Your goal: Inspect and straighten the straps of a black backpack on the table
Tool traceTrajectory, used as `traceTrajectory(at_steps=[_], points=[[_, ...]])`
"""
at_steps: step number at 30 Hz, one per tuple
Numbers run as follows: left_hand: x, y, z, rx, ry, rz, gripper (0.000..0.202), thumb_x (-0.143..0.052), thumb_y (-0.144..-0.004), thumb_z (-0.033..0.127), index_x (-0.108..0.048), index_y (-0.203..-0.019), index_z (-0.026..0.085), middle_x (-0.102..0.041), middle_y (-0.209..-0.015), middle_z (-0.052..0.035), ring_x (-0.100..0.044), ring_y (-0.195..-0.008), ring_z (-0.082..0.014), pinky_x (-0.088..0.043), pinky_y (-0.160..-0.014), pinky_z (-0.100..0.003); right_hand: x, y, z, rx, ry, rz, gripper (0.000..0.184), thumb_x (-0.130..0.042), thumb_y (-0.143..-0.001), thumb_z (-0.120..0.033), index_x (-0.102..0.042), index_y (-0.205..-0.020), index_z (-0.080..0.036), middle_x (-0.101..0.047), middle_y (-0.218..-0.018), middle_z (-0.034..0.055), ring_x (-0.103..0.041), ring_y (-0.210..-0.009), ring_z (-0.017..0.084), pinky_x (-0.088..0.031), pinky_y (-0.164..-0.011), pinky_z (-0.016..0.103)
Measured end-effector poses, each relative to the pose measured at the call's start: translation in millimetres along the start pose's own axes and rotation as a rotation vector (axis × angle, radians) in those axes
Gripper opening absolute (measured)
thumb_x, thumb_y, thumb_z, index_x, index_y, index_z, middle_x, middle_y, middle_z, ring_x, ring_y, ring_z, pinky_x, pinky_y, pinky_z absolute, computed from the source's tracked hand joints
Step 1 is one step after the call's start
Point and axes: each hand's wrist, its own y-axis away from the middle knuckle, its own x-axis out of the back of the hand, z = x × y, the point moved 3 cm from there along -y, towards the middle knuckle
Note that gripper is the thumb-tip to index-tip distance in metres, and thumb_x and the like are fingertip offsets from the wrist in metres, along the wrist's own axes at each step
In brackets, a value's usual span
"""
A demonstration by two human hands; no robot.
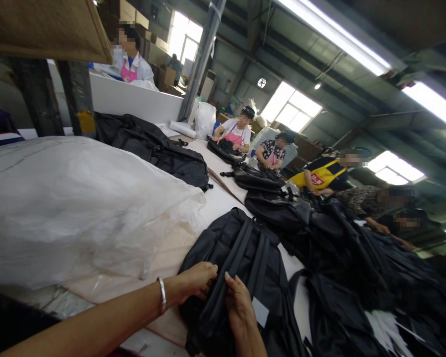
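Note:
A black backpack (pixel 258 282) lies in front of me with its padded shoulder straps facing up. My left hand (pixel 200 278), a silver bangle on its wrist, is closed at the left edge of one shoulder strap (pixel 223 275); its fingertips are partly hidden. On the same strap's right edge sits my right hand (pixel 241 302), thumb on top and fingers curled against the strap. Beside the right hand, a small white tag (pixel 260 311) shows on the backpack.
White plastic sheeting (pixel 70 208) bulges over the table's left side. Behind it lie black backpacks (pixel 159 153). More black bags (pixel 342 238) pile up on the right. Several people work along the far side, one in a yellow apron (pixel 321 174). A metal post (pixel 202 62) rises beyond.

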Motion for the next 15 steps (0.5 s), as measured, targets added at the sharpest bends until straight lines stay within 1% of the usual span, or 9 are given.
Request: traceTrajectory(at_steps=[4, 9, 12, 15], points=[[-0.9, 3.0, 0.4, -0.013, 0.003, -0.003, 0.037, -0.046, -0.082, 0.058, -0.047, -0.084, 0.021, -0.055, -0.082, -0.0013, -0.056, -0.069, -0.0159, -0.042, -0.066, -0.028, 4.7, 0.4, -0.8, -0.021, -0.046, 0.043, 0.04, -0.089, -0.047, -0.025, -0.065, -0.079, -0.016, -0.071, -0.072, -0.0007, -0.066, -0.068, 0.015, -0.053, -0.069, 0.026], [-0.5, 7.7, 3.7, -0.016, -0.002, -0.004, 0.029, -0.045, -0.084, 0.05, -0.048, -0.084, 0.021, -0.052, -0.079, 0.0005, -0.051, -0.067, -0.0139, -0.038, -0.065, -0.026, 4.6, 0.9, -1.4, -0.053, -0.068, -0.008, 0.034, -0.086, -0.051, -0.024, -0.067, -0.079, -0.016, -0.071, -0.075, 0.0011, -0.067, -0.073, 0.018, -0.055, -0.07, 0.029], [-0.2, 9.3, 5.4, -0.02, -0.015, -0.001, 0.027, -0.042, -0.085, 0.047, -0.047, -0.084, 0.021, -0.05, -0.077, 0.0009, -0.048, -0.065, -0.0134, -0.037, -0.064, -0.026, 6.0, 0.3, -0.8, -0.054, -0.071, 0.006, 0.033, -0.085, -0.052, -0.023, -0.068, -0.079, -0.017, -0.072, -0.078, 0.0016, -0.067, -0.074, 0.018, -0.055, -0.071, 0.029], [-0.4, 9.4, 4.6, -0.038, -0.038, -0.002, 0.024, -0.042, -0.085, 0.045, -0.047, -0.083, 0.021, -0.046, -0.073, 0.0021, -0.044, -0.061, -0.0122, -0.034, -0.061, -0.024, 8.7, -0.7, 1.0, -0.057, -0.076, 0.03, 0.033, -0.086, -0.052, -0.022, -0.067, -0.08, -0.017, -0.071, -0.076, 0.0005, -0.067, -0.072, 0.017, -0.055, -0.072, 0.028]])
